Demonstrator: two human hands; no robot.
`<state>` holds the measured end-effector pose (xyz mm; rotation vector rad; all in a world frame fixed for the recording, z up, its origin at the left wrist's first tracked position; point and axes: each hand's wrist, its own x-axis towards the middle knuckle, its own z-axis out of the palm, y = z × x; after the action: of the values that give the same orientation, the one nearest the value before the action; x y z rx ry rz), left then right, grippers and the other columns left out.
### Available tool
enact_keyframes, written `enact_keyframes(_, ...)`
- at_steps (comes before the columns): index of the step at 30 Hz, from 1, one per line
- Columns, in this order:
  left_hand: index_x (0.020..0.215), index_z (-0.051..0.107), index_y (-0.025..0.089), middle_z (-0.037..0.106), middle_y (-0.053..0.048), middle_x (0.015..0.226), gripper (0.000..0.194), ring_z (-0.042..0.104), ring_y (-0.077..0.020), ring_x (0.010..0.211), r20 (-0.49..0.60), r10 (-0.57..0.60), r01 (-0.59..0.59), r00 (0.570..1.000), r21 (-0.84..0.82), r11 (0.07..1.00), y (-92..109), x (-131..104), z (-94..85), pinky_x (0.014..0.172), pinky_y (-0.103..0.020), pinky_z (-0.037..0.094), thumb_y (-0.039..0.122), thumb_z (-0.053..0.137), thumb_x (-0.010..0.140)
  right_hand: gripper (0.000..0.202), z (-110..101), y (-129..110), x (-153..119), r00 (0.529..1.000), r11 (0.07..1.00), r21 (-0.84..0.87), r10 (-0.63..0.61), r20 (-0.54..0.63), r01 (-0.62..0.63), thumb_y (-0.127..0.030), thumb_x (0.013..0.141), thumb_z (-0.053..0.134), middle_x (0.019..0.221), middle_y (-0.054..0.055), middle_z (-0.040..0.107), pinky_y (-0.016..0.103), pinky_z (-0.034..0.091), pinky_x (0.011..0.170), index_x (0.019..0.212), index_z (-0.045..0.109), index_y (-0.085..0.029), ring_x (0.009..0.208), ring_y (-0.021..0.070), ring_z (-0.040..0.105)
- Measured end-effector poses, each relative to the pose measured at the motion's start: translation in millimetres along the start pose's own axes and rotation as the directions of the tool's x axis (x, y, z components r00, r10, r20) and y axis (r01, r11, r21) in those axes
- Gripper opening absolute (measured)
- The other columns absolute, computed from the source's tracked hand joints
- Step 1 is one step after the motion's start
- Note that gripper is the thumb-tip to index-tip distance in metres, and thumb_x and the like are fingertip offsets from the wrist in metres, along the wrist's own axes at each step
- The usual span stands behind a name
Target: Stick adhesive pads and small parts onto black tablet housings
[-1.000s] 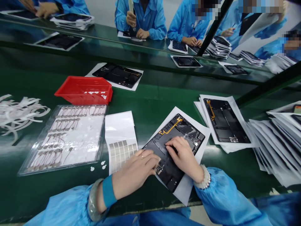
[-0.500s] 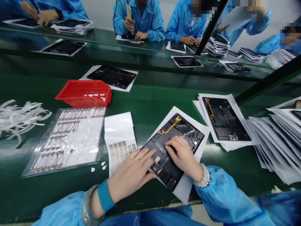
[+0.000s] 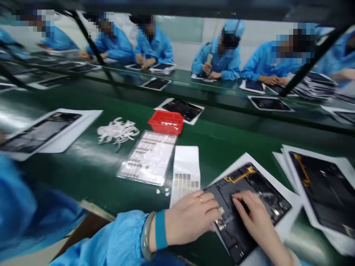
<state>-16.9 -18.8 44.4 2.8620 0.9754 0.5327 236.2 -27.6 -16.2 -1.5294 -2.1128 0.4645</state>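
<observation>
A black tablet housing (image 3: 241, 232) with an orange flex cable lies slanted on white paper (image 3: 290, 210) in front of me. My left hand (image 3: 191, 216), with a ring and a teal wristband, rests on the housing's left edge, its fingers curled together; whatever is beneath them is hidden. On the middle of the housing my right hand (image 3: 256, 218) has its thumb and index fingertips near each other; anything between them is too small to make out. Beside my left hand lies a sheet of grey stickers (image 3: 186, 159). Further left is a clear tray of small wired discs (image 3: 151, 157).
A red bin (image 3: 166, 122) stands behind the tray, with a pile of white strips (image 3: 118, 131) to its left. Other housings on paper lie at the right (image 3: 321, 188), the left (image 3: 47, 127) and behind the bin. Across the bench (image 3: 111, 184) sit several people; a blue sleeve (image 3: 30, 210) is at lower left.
The view has swung left and up, bringing in the left housing, a neighbour's sleeve and more people. My left hand's fingers are more curled at the housing's edge. My right hand stays over its middle.
</observation>
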Motion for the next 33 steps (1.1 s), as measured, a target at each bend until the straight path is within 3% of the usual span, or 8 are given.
enact_keyframes(3,0.083,0.06,0.022,0.065,-0.001,0.085,0.028,0.058,-0.0157,0.083,-0.157,-0.235,0.24,0.959,0.019,0.97,-47,-35,-29.6,0.078,-0.029,0.044,0.02,0.036,0.096,0.021,6,14,2,0.999,0.999,0.015,-0.033,-0.014,0.033,-0.039,0.091,0.048,0.09,0.006,0.064,0.038,0.043,0.082,0.089,0.063,-0.023,0.087,0.023,0.058)
enact_keyframes(6,0.086,0.061,0.018,0.064,-0.006,0.082,0.023,0.054,-0.0204,0.08,-0.299,-0.469,0.508,0.831,0.067,0.858,-101,-76,-48.2,0.074,-0.035,0.043,0.029,0.043,0.094,0.026,8,21,3,1.0,1.0,0.031,0.007,-0.004,-0.006,-0.045,0.088,0.05,0.089,0.006,0.065,0.04,0.044,0.083,0.086,0.065,-0.024,0.086,0.0239,0.06)
enact_keyframes(11,0.073,0.065,0.02,0.062,-0.004,0.076,0.022,0.051,-0.0191,0.075,-0.352,-0.518,0.563,0.779,0.032,0.826,-138,-105,-45.8,0.068,-0.032,0.041,0.033,0.054,0.088,0.039,-11,1,12,0.983,0.97,0.16,0.185,0.013,-0.185,-0.059,0.078,0.055,0.088,0.007,0.068,0.038,0.047,0.082,0.078,0.068,-0.023,0.086,0.0256,0.062)
enact_keyframes(16,0.085,0.067,0.021,0.054,-0.004,0.086,0.019,0.049,-0.0182,0.086,-0.579,-0.449,0.478,0.681,-0.113,0.871,-95,-87,-48.1,0.078,-0.033,0.042,0.029,0.051,0.092,0.043,-21,-89,32,0.879,0.745,0.495,0.263,0.398,-0.447,-0.06,0.076,0.061,0.084,0.007,0.068,0.027,0.047,0.071,0.084,0.072,-0.019,0.08,0.0194,0.06)
enact_keyframes(20,0.082,0.068,0.025,0.048,-0.002,0.086,0.014,0.048,-0.0162,0.086,-0.671,-0.319,0.202,0.669,-0.249,0.947,-37,-72,-40.6,0.076,-0.03,0.042,0.024,0.057,0.09,0.039,11,-155,50,0.66,0.181,0.652,-0.016,0.751,-0.737,-0.052,0.072,0.071,0.081,0.005,0.064,0.02,0.042,0.056,0.084,0.073,-0.015,0.072,0.0124,0.055)
enact_keyframes(24,0.087,0.069,0.027,0.049,-0.002,0.088,0.017,0.046,-0.017,0.088,-0.699,-0.291,0.197,0.653,-0.215,0.957,-7,-76,-20.6,0.078,-0.029,0.042,0.017,0.056,0.089,0.02,40,-173,60,0.645,-0.127,0.632,-0.137,0.752,-0.764,-0.027,0.063,0.082,0.066,-0.002,0.056,0.019,0.041,0.059,0.068,0.069,-0.014,0.063,0.0076,0.051)
enact_keyframes(27,0.094,0.068,0.023,0.053,-0.003,0.091,0.015,0.048,-0.018,0.091,-0.712,-0.301,0.238,0.634,-0.191,0.952,-6,-86,-10.9,0.082,-0.031,0.042,0.015,0.058,0.088,0.025,47,-170,68,0.667,-0.012,0.668,-0.058,0.743,-0.744,-0.032,0.062,0.082,0.061,-0.003,0.056,0.019,0.039,0.057,0.067,0.066,-0.013,0.055,0.0057,0.048)
enact_keyframes(33,0.102,0.064,0.016,0.065,-0.005,0.091,0.02,0.055,-0.0179,0.085,-0.634,-0.307,0.332,0.71,-0.082,0.94,-20,-91,-13.2,0.078,-0.032,0.042,0.008,0.051,0.089,0.03,55,-161,89,0.866,0.628,0.671,0.008,0.499,-0.393,-0.041,0.074,0.068,0.056,-0.002,0.058,0.022,0.039,0.056,0.061,0.061,-0.015,0.053,0.0092,0.05)
